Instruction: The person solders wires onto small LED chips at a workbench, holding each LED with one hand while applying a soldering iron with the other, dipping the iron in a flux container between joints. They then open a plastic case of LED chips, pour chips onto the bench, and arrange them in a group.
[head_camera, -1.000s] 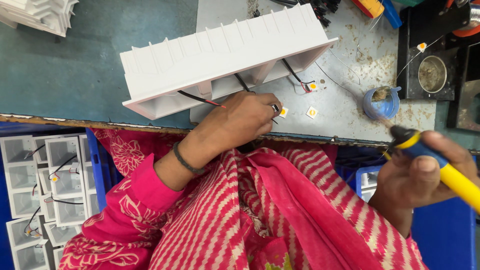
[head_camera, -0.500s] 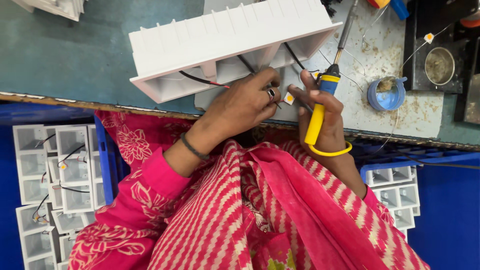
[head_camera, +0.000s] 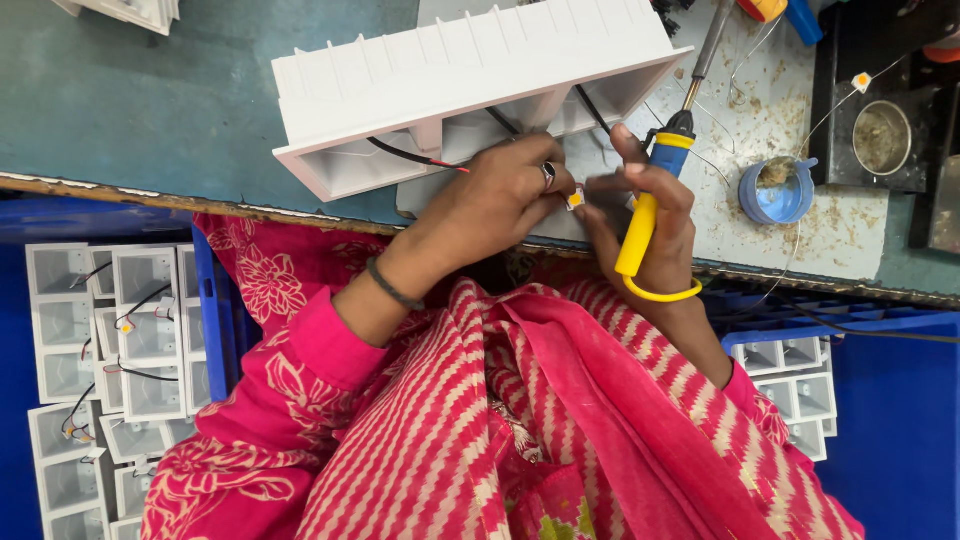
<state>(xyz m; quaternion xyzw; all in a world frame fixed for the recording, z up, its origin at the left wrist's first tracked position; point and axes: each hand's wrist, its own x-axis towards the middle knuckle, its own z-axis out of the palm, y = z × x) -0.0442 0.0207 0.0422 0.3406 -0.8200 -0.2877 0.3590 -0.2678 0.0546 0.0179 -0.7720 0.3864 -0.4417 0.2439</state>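
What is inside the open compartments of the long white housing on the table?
Black and red wires run out of the white housing toward the left hand. Deeper inside the compartments is shadowed.

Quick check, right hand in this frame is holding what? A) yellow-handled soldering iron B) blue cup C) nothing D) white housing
A: the right hand grips the yellow-handled soldering iron, tip pointing up and away, while the left hand pinches a small chip beside the white housing; the blue cup stands untouched on the bench.
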